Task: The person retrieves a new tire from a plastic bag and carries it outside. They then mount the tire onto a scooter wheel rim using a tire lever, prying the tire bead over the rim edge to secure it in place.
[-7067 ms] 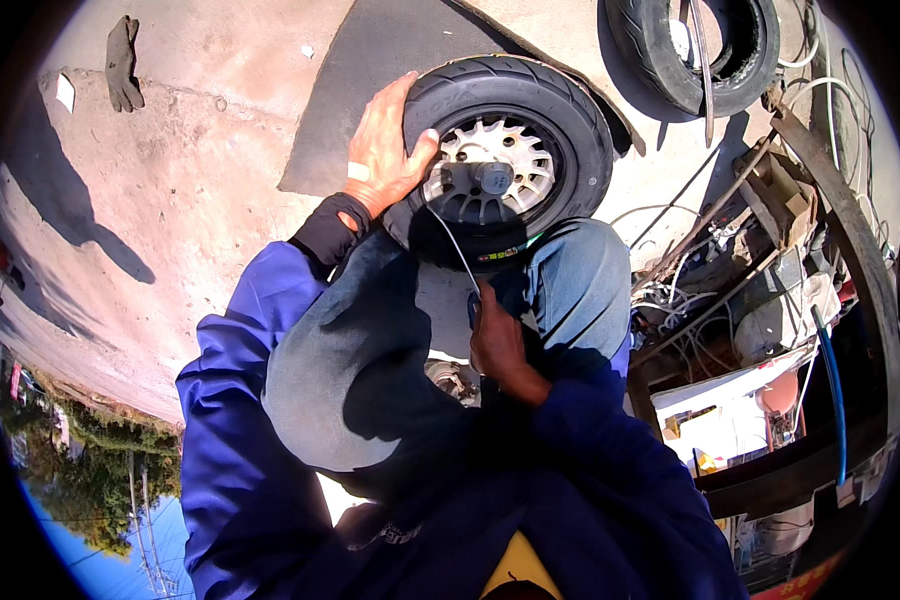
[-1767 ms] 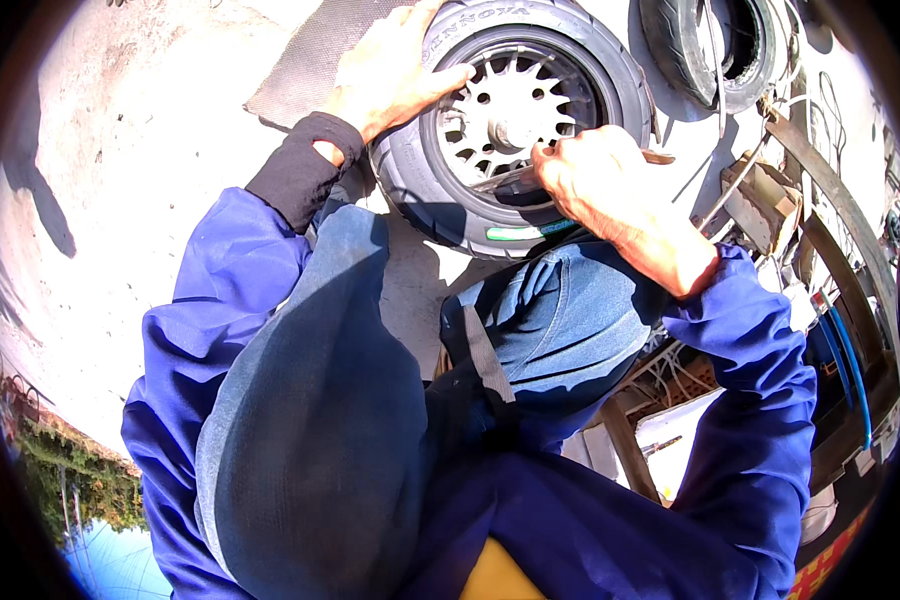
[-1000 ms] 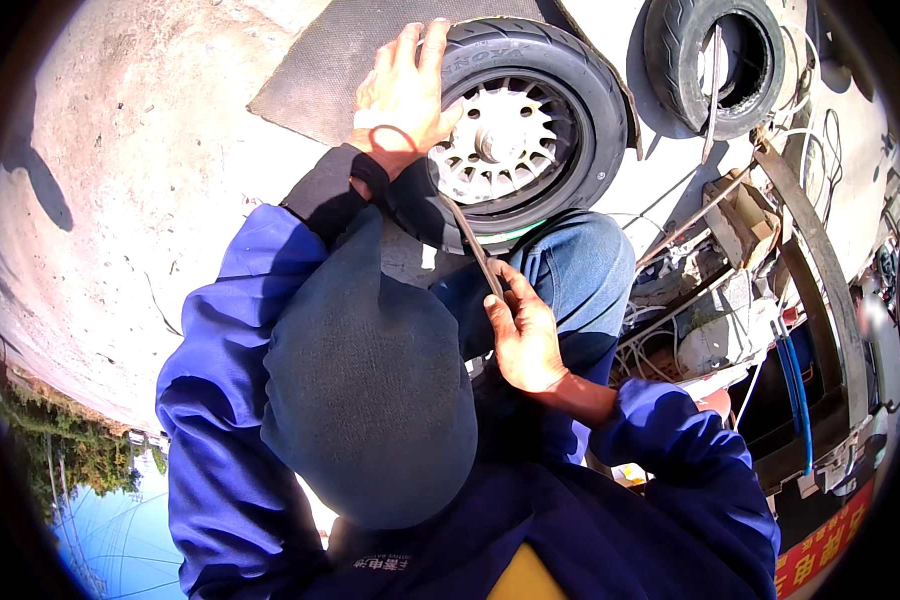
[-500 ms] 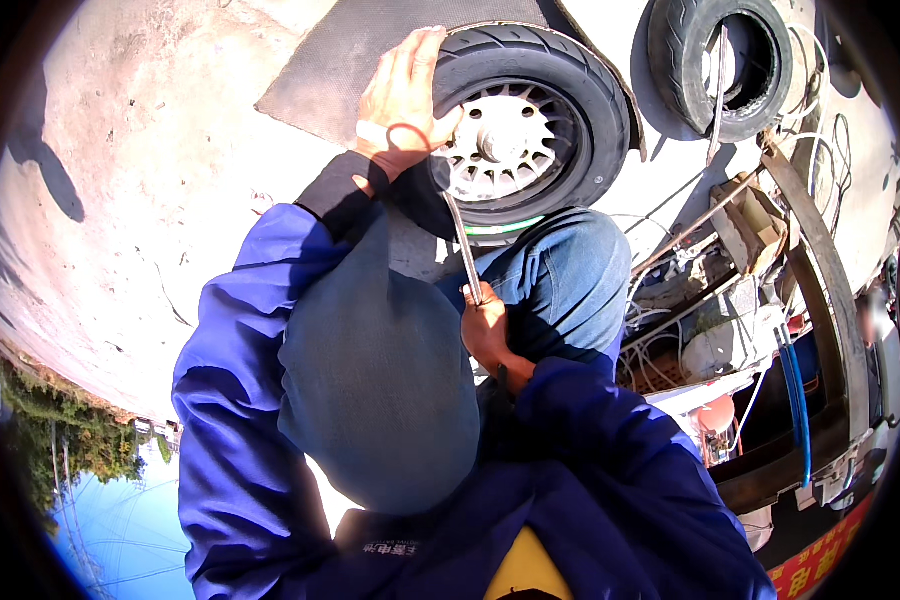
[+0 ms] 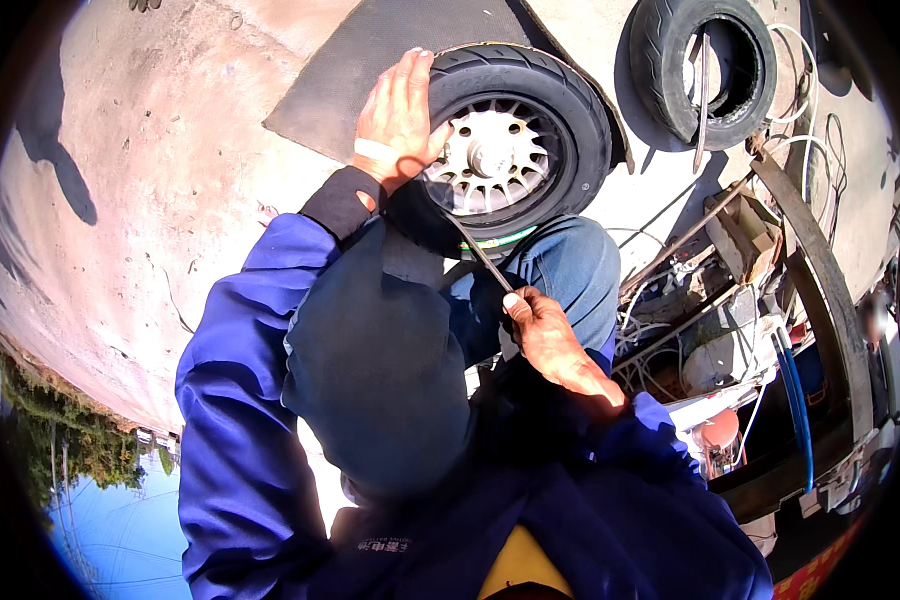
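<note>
A black tire (image 5: 570, 125) on a white spoked wheel (image 5: 492, 150) lies in front of my knees. My left hand (image 5: 395, 125) rests flat on the tire's left side, fingers stretched out and thumb toward the spokes. In my right hand (image 5: 548, 335) is a metal tire lever (image 5: 485, 260), gripped by its near end with the thumb along it. The lever slants up and left, its far tip at the near edge of the rim. Whether that tip sits under the tire bead, I cannot tell.
A dark mat (image 5: 360, 70) lies partly under the wheel. Another tire (image 5: 660, 75), with a metal bar (image 5: 703, 100) across it, is at the far right. Nearer on the right are a cardboard box (image 5: 745, 235), cables and a curved metal frame (image 5: 820, 270). My bent knee (image 5: 575, 265) is close to the wheel.
My right hand has swung to the right with the tire lever, which now slants more. Its thumb now lies on top of the lever. My left hand stays on the tire.
</note>
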A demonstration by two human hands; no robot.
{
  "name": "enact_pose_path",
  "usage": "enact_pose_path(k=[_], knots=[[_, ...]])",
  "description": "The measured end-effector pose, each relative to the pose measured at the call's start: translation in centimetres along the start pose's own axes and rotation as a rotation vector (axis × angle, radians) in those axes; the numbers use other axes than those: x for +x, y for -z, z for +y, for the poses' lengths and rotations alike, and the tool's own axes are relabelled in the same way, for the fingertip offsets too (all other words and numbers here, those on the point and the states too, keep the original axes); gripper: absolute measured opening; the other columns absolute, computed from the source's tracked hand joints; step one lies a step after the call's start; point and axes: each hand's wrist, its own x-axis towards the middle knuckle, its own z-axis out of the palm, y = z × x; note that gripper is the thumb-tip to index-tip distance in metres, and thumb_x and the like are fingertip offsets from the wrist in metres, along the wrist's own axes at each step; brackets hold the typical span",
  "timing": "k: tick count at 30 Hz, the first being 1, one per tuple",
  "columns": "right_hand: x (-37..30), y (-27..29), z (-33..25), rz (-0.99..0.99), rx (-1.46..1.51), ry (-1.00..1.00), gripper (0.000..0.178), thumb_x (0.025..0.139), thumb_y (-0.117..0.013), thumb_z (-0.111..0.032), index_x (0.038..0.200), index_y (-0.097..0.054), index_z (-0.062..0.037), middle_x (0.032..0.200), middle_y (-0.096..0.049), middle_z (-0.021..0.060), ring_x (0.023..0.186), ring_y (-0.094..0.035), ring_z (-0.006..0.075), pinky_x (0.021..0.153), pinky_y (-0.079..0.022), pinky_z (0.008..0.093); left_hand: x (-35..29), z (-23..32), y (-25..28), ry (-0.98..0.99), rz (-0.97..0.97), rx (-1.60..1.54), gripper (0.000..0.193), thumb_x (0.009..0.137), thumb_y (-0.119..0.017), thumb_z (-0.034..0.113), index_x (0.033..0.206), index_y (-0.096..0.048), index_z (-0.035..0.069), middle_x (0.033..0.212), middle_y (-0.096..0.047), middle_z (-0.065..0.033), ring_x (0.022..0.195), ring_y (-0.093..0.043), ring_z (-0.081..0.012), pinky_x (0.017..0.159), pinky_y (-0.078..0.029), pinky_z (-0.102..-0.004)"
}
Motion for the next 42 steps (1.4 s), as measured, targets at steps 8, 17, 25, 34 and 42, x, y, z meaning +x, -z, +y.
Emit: enact_pose_path(k=[8,17,25,34,42], knots=[[-8.8,7.1,-6.3,0.290,-0.714,0.471,0.022,0.107,-0.056,-0.021,0.113,-0.061,-0.0005,0.090,-0.066,0.0235,0.084,-0.067,0.0446,0.074,-0.051,0.0461,-0.3,-0.2,0.4,-0.021,0.043,0.032,0.093,0.075,-0.083,0.024,0.152,-0.038,0.000,0.148,-0.047,-0.0227,0.132,-0.050,-0.0408,0.113,-0.043,-0.0464],[0.8,15.4,-15.5,0.251,-1.658,0.757,0.018,0.093,-0.058,-0.011,0.110,-0.065,-0.0096,0.093,-0.071,0.0081,0.092,-0.071,0.0306,0.073,-0.057,0.0426,0.7,0.1,-0.1,-0.099,0.080,0.026,0.095,0.075,-0.085,0.021,0.153,-0.035,0.000,0.148,-0.047,-0.0228,0.128,-0.054,-0.0398,0.110,-0.047,-0.0445],[7.4,13.2,-20.3,0.073,-1.976,0.989,0.012,0.091,-0.059,-0.012,0.100,-0.066,-0.0073,0.094,-0.071,0.0079,0.084,-0.073,0.0300,0.070,-0.060,0.0409,2.4,1.4,4.4,0.090,-0.071,-0.385,0.059,0.080,-0.075,0.025,0.130,-0.055,0.001,0.113,-0.062,-0.0266,0.110,-0.060,-0.0450,0.098,-0.049,-0.0504],[9.5,11.3,-20.9,-0.014,-2.080,1.036,0.026,0.094,-0.068,-0.031,0.086,-0.065,-0.0067,0.079,-0.070,0.0089,0.073,-0.070,0.0331,0.065,-0.054,0.0437,1.3,1.4,4.2,0.014,-0.030,-0.283,0.065,0.078,-0.076,0.021,0.134,-0.050,0.001,0.120,-0.061,-0.0258,0.115,-0.059,-0.0442,0.102,-0.048,-0.0495],[11.2,10.2,-21.3,0.011,-2.123,1.107,0.032,0.091,-0.071,-0.040,0.082,-0.069,-0.0099,0.074,-0.069,0.0083,0.071,-0.069,0.0312,0.064,-0.054,0.0413,0.8,0.0,2.8,-0.007,-0.016,-0.261,0.070,0.079,-0.076,0.023,0.137,-0.048,-0.002,0.125,-0.058,-0.0286,0.120,-0.057,-0.0452,0.106,-0.046,-0.0495]])
